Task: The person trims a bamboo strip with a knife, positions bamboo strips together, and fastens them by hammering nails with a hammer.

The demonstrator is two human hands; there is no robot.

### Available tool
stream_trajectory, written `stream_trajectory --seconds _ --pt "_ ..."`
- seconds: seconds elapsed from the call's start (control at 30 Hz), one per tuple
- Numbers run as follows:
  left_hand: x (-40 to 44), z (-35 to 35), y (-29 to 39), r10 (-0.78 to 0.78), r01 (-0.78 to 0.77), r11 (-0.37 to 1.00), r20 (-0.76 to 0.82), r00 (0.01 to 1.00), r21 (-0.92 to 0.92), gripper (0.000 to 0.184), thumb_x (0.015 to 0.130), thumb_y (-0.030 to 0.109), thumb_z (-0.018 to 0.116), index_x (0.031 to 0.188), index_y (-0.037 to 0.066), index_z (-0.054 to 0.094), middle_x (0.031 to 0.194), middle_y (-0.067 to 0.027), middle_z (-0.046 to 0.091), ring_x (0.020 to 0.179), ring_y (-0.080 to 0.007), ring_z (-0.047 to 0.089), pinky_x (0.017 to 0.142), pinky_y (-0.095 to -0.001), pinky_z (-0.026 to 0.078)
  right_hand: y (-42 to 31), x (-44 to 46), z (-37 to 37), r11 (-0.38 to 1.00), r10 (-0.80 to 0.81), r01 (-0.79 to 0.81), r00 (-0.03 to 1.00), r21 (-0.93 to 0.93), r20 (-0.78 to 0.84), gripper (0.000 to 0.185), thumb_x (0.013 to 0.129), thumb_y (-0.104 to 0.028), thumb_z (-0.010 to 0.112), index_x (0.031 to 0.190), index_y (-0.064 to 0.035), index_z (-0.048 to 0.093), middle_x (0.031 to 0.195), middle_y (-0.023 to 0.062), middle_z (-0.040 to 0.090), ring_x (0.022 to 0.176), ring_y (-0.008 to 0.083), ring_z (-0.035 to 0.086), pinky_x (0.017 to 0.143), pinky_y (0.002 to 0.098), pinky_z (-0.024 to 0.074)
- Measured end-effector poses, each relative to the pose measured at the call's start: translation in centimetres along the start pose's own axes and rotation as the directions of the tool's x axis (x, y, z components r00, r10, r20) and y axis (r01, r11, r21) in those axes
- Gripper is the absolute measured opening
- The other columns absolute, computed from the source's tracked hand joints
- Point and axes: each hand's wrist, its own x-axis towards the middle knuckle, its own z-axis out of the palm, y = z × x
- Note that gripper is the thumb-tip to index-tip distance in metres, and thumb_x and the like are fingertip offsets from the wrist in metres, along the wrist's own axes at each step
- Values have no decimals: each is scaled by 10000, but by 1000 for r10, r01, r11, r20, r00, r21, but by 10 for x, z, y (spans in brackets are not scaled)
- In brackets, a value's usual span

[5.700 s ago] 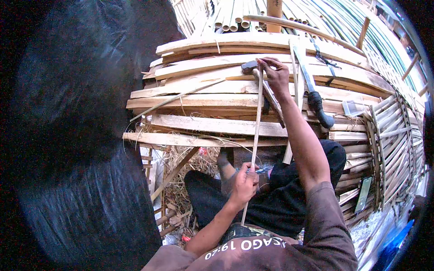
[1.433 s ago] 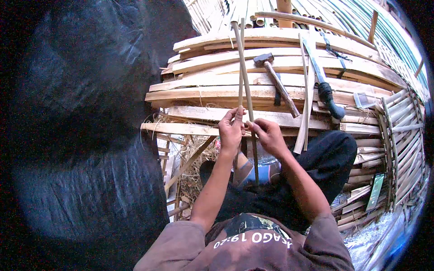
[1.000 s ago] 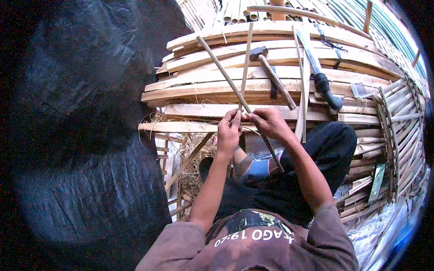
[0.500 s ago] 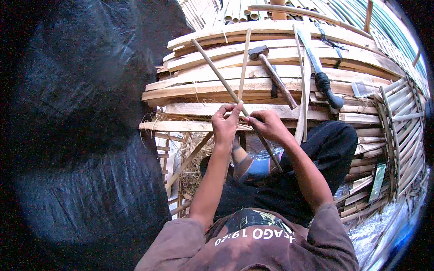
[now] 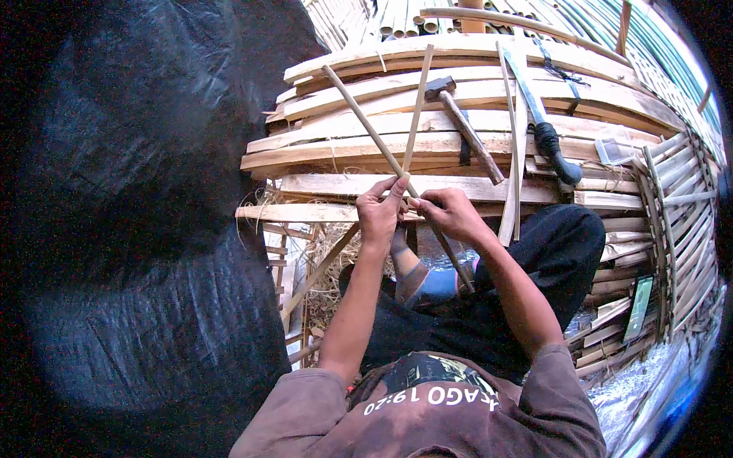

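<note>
Tan sticks (image 5: 360, 114) were held crossed in curled left hand (image 5: 379, 217); one was pinched by curled right hand (image 5: 452, 216). Hammer (image 5: 471, 137) was laid beyond.

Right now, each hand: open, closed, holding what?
Left hand: closed, holding the darker stick and pale stick where they cross.
Right hand: closed, pinching the darker stick lower down.

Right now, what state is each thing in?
Darker stick: held aslant
Paler stick: held, crossing the darker one
Left hand: closed at the crossing
Right hand: pinching the darker stick
Hammer: lying on planks, unheld
Machete: lying, unheld
Clear container: contents unclear
</note>
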Motion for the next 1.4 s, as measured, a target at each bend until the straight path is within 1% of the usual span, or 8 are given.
stream_trajectory --seconds 0.47,0.53,0.67,0.77,0.87,0.9,1.07,1.4 --pt "0 2 -4 -32 32 999 15 999 4 244 884 173 721 1018 -31 712 763 -42 690 599 -75 595 532 -209 459 2 2 3 999 -3 5 999 31 -52 339 958 -265 590 928 61 680 650 84 600 638 102 515 587 311 445" --pt "4 1 -11 -24 27 996 37 999 -87 224 893 159 709 997 -40 715 761 -55 691 595 -88 598 536 -221 465 1 3 2 1000 15 -14 1000 27 -25 327 926 -293 600 956 16 703 788 212 681 732 269 687 688 385 513" --pt "15 1 -14 -32 34 998 44 999 -53 208 895 150 702 972 -43 719 767 -67 696 614 -96 610 546 -233 475 2 8 4 996 82 -83 995 -23 -50 314 928 -284 599 961 7 710 791 211 685 733 269 689 695 384 517" --pt "31 8 -4 -53 57 994 45 998 -90 183 900 137 698 948 -37 729 659 31 589 532 -24 432 464 -188 294 10 17 5 988 151 -150 984 17 -89 304 926 -280 604 996 -3 710 796 208 689 729 255 690 699 375 518" --pt "77 4 -2 -34 35 999 -12 999 10 176 900 122 693 939 -45 729 652 39 566 542 -35 428 464 -213 306 16 19 -2 993 97 -69 937 95 -335 327 933 -222 558 1163 -8 651 862 190 703 760 227 684 729 356 528" --pt "97 5 -5 -46 46 999 -70 996 -8 175 888 113 701 935 -54 728 657 20 584 584 -51 488 489 -207 350 22 19 -9 986 103 -61 955 155 -279 329 971 -171 508 1209 31 614 883 78 679 758 117 591 673 267 495" --pt "182 -1 -43 32 -27 978 -23 999 206 178 843 147 737 908 -18 753 768 -37 690 710 -105 599 637 -262 481 20 4 -26 956 160 -92 959 277 -234 374 971 -17 393 1306 -2 559 1071 83 667 859 126 602 704 256 522" --pt "163 21 -37 -68 99 905 -88 994 413 253 825 264 760 971 57 764 786 -58 719 729 -139 626 707 -314 501 27 6 -22 872 282 -140 927 469 -247 158 1020 -63 437 1173 -61 400 1053 149 674 799 139 643 694 263 536"
